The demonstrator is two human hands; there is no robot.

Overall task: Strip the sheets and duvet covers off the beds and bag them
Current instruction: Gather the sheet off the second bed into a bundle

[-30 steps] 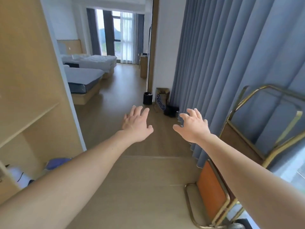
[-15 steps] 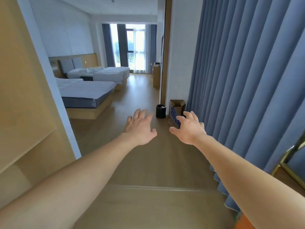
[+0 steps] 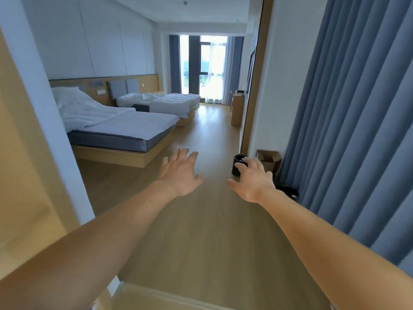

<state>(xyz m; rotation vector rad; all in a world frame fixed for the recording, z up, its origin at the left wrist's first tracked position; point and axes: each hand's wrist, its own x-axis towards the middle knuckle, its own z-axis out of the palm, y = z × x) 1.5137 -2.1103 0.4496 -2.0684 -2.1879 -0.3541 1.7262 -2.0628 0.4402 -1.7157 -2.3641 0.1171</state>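
Two beds stand along the left wall. The near bed (image 3: 125,130) has a grey-sided mattress, a white striped sheet, and a crumpled white duvet (image 3: 89,110) heaped at its head end. The far bed (image 3: 169,104) by the window carries rumpled white bedding. My left hand (image 3: 181,171) and my right hand (image 3: 252,180) are stretched out in front of me over the wooden floor, fingers spread, holding nothing. Both are well short of the near bed.
A wooden cabinet side (image 3: 24,175) and white wall edge (image 3: 51,130) close in on the left. A blue curtain (image 3: 357,119) hangs on the right. A black bin (image 3: 238,167) and a cardboard box (image 3: 269,159) stand by the right wall, a wooden desk (image 3: 237,108) farther back.
I have moved forward into the room; the beds are nearer and the luggage rack on the right has left the view. Both hands stay stretched out and empty.
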